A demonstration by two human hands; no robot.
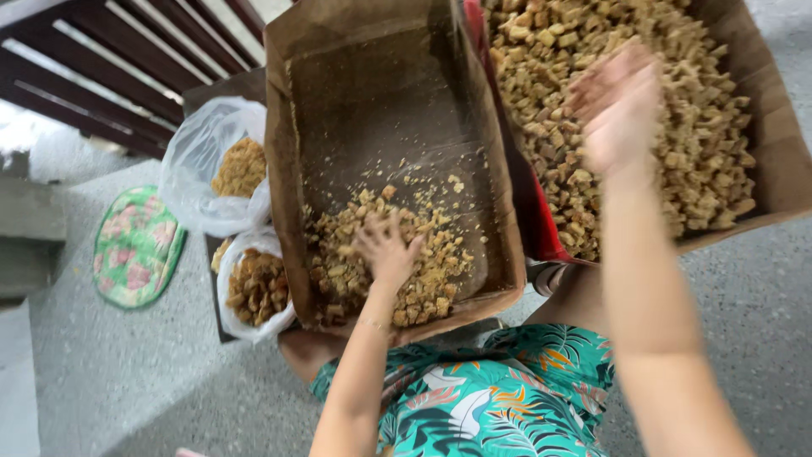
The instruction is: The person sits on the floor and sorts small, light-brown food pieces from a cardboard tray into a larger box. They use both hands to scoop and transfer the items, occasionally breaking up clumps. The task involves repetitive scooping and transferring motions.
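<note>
Crumbs (pixel 397 279) are lying in the near end of the left box (pixel 292 161); the left hand (pixel 385 247), fingers spread, is pressing them. The right hand (pixel 620 110), open, is hovering at two o'clock over the full box (pixel 765 127).

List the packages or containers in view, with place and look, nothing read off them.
Left cardboard box: brown, open, mostly bare, crumbly tan pieces at its near end under the left hand.
Right cardboard box: brown, heaped with tan chunks, right hand over it.
Two clear plastic bags, far left, holding brownish pieces.

Left hand (pixel 385 245) fingers spread; right hand (pixel 617 110) raised, seemingly open.
</note>
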